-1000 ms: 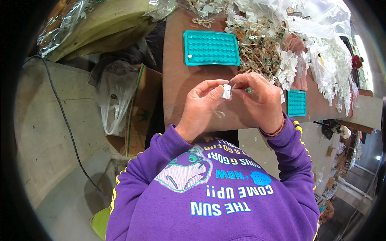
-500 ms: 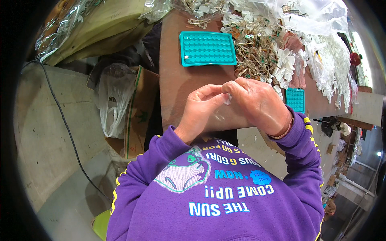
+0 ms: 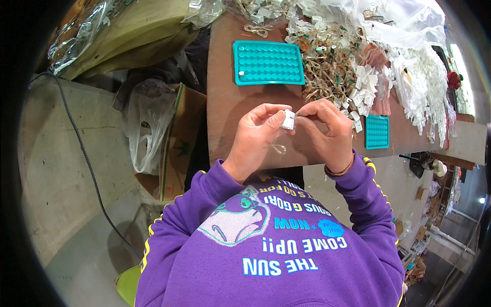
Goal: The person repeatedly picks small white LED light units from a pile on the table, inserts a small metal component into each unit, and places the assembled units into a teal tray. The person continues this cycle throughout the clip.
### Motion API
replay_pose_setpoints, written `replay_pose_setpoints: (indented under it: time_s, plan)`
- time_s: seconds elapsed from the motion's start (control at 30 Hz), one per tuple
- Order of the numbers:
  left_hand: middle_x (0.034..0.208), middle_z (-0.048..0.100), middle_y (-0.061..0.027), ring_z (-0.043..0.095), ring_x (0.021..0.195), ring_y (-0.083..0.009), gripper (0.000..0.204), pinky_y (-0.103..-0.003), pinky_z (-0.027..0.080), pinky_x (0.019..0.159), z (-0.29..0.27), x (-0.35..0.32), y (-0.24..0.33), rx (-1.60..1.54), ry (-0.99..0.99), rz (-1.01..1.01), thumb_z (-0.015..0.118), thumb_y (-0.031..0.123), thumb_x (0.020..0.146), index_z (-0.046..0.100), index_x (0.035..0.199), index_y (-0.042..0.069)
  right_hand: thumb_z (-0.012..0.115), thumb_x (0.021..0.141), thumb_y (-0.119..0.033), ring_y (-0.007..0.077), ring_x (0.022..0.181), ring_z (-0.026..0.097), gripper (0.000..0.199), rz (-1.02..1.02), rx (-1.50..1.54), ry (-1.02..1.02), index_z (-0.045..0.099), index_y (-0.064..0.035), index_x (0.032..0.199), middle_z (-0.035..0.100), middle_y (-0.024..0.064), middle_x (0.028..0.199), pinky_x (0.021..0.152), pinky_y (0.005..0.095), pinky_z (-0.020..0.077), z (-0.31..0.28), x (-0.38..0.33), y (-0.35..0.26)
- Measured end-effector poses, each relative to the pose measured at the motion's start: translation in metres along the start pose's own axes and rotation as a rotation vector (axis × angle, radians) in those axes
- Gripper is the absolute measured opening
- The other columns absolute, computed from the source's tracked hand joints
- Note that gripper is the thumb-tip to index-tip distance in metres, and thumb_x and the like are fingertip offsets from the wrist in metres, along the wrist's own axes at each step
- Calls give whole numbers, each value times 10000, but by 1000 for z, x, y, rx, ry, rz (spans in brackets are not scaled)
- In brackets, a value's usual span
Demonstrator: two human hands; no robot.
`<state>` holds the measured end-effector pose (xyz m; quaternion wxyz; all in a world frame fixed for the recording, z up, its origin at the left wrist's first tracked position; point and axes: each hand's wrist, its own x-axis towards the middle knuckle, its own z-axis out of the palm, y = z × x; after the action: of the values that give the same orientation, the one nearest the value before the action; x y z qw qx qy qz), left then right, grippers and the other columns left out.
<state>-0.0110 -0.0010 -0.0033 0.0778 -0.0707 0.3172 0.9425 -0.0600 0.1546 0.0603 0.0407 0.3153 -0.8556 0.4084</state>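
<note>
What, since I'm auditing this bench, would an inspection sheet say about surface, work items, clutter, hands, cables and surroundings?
Surface: brown tabletop, bearing a larger teal tray and a smaller teal tray.
Work items: white piece, pale loop below.
Clutter: tangled strands and white scraps heaped right of the larger teal tray.
Grips: left hand pinches the white piece; right hand has fingertips close beside it, hold unclear.
Cables: black cable, far left.
Surroundings: cardboard box and plastic bag, left of the tabletop.

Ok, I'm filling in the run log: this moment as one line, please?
Left hand: grips small white piece | right hand: close beside it | beyond: larger teal tray, tangled pile
</note>
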Motion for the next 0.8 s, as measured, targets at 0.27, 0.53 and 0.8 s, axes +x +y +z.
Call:
replay_pose_setpoints:
  time_s: [0.27,0.53,0.8]
  plan:
    - [938,668,-61,644,823,-124,227,-253,520,761,0,0,1,15,-5,-10,621,148,947,609,1103,-17,654,775,66,275,718,628,160,-97,-144,-42,581,1,901,596,128,828,612,326,501,2,1,-9]
    - [976,665,-61,637,870,-119,215,-253,520,789,-2,-1,-2,33,2,-19,619,118,944,614,1109,-19,650,749,-8,307,677,602,178,-202,-302,-177,555,-26,898,543,121,808,584,387,489,-8,8,-12]
    - [967,679,-39,621,877,-85,201,-235,496,805,0,-2,-3,177,12,23,642,109,927,645,1086,-14,648,721,-78,259,663,581,185,-333,-444,-296,540,-34,864,486,101,779,581,359,482,-19,14,-12]
